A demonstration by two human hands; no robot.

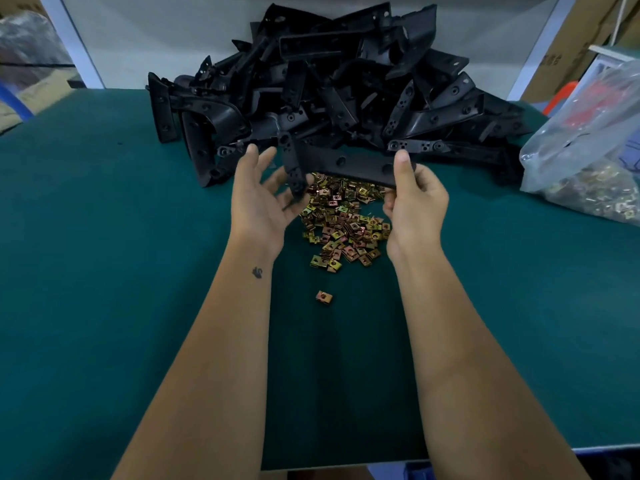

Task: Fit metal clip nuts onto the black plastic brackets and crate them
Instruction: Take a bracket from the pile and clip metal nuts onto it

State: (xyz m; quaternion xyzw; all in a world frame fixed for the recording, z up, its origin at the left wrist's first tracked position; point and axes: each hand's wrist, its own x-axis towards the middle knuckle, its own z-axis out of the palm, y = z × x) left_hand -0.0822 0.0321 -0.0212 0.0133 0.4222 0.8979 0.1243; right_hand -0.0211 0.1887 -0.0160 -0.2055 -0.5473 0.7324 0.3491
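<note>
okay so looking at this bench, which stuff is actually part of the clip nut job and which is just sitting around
Part of the job:
- bracket, held by the right hand, left hand open beside it
- bracket pile
- loose clip nuts
- stray clip nut
- bag of clip nuts

Just lying about:
- cardboard boxes
- wrapped bundle
</note>
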